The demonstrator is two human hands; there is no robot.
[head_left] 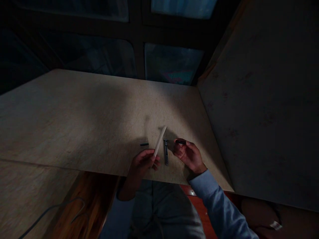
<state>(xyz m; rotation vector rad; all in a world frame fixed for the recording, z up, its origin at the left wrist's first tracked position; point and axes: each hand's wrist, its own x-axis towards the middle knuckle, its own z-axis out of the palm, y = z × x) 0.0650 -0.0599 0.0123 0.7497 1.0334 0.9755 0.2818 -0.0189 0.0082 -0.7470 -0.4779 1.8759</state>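
Note:
My left hand (144, 162) is closed on the lower end of a pale, slender, slightly bent stick (160, 140), which slants up and away to the right. A small black oblong piece (180, 142) is pinched between the thumb and fingers of my right hand (189, 154); its exact kind is too dark to make out. Between my hands lies a slim dark tool (166, 152) with a short crosswise head, much like a razor. Left of the stick, a short black bar (144, 144) rests on the table.
The pale mottled tabletop (107, 116) runs to dark-framed window panes (171, 63) at the back. A pale wall panel (261, 109) rises along the right edge. A thin cable (50, 208) loops at the lower left, near brown wood (87, 199).

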